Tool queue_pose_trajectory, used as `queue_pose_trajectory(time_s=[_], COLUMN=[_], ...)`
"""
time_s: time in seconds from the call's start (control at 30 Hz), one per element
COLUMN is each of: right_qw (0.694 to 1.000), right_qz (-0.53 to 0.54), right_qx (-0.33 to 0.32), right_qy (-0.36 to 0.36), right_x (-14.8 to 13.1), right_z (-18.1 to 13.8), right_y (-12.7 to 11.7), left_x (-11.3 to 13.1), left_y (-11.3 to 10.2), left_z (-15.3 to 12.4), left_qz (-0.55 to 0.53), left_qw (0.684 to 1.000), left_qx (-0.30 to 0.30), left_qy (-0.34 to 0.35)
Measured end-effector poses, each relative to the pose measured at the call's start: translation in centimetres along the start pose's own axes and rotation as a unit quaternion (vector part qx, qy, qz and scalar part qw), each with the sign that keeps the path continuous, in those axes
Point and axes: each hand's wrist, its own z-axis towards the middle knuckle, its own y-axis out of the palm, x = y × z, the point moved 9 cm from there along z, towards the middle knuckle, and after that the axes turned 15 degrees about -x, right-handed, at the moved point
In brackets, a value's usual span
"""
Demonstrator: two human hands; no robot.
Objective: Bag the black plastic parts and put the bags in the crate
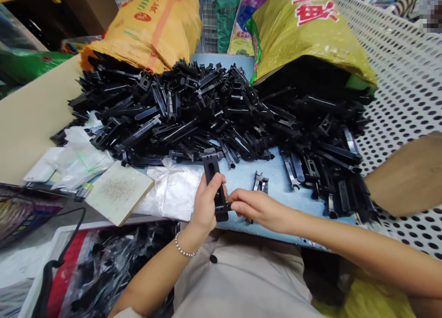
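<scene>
My left hand (206, 200) is wrapped round a long black plastic bracket (210, 163), held upright at the table's front edge. The bracket has a slot along its upper part. At its lower right side, the thumb and fingers of my right hand (250, 207) pinch a small dark part (229, 206) that touches the bracket; its kind is too small to make out. Just behind my right hand lies another black plastic piece (260, 182). A large heap of similar black plastic parts (193, 110) spreads across the blue tabletop (276, 170).
An orange sack (155, 27) and a yellow-green sack (311, 41) lie open behind the heap. Clear plastic bags (172, 189) and a square board (117, 191) are on the left. Below stands a box (65, 262) of bagged black parts. A perforated white panel (407, 101) borders the right.
</scene>
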Motion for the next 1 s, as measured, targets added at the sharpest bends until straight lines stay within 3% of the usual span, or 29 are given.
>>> queue_pose_trajectory(time_s=[0.07, 0.13, 0.17, 0.23, 0.3, 0.37, 0.43, 0.47, 0.53, 0.63, 0.7, 0.8, 0.9, 1.0], right_qw=[0.979, 0.928, 0.908, 0.895, 0.914, 0.938, 0.935, 0.919, 0.889, 0.895, 0.898, 0.901, 0.952, 0.963], right_qz=[-0.187, -0.345, -0.39, -0.414, -0.38, -0.329, -0.301, -0.299, -0.299, -0.264, -0.215, -0.115, 0.034, 0.168], right_qx=[0.061, 0.09, 0.097, 0.105, 0.094, 0.104, 0.172, 0.218, 0.261, 0.265, 0.316, 0.392, 0.303, 0.207], right_qy=[-0.049, -0.103, -0.121, -0.131, -0.11, -0.045, 0.071, 0.138, 0.228, 0.243, 0.217, 0.144, 0.04, -0.03], right_x=[-1.8, -3.5, -3.9, -3.8, -2.4, 0.5, 4.5, 6.6, 10.1, 12.9, 12.4, 9.0, 4.9, 2.2], right_z=[-0.6, -1.1, -1.3, -1.2, -0.5, 0.4, 0.5, 0.2, -0.5, -1.4, -3.3, -7.0, -7.1, -5.2], right_y=[-1.1, -0.5, -0.1, 0.2, -0.4, -2.8, -6.7, -8.8, -11.8, -14.0, -15.7, -17.7, -16.5, -13.2], left_x=[-0.2, -1.2, -1.7, -2.5, -2.8, -3.9, -5.8, -6.6, -7.1, -6.9, -6.4, -3.4, 0.5, 0.1], left_y=[0.4, 0.8, 0.7, -0.1, -1.4, -2.3, -2.7, -2.8, -2.6, -1.5, -1.0, 0.1, 2.7, 6.2], left_z=[0.5, 0.7, 0.7, 0.6, 0.9, 1.6, 2.7, 3.3, 4.2, 4.6, 4.6, 4.0, 3.1, 2.6], left_qz=[-0.018, -0.036, -0.034, -0.002, 0.053, 0.084, 0.12, 0.164, 0.304, 0.5, 0.553, 0.548, 0.471, 0.306], left_qw=[1.0, 0.997, 0.996, 0.996, 0.997, 0.996, 0.992, 0.985, 0.952, 0.86, 0.825, 0.825, 0.861, 0.904], left_qx=[-0.021, -0.035, -0.034, -0.01, 0.021, 0.021, -0.008, -0.024, -0.039, -0.05, -0.058, -0.073, -0.128, -0.297], left_qy=[-0.015, -0.057, -0.078, -0.088, -0.054, -0.036, -0.044, -0.042, 0.005, 0.087, 0.098, 0.117, 0.142, 0.026])
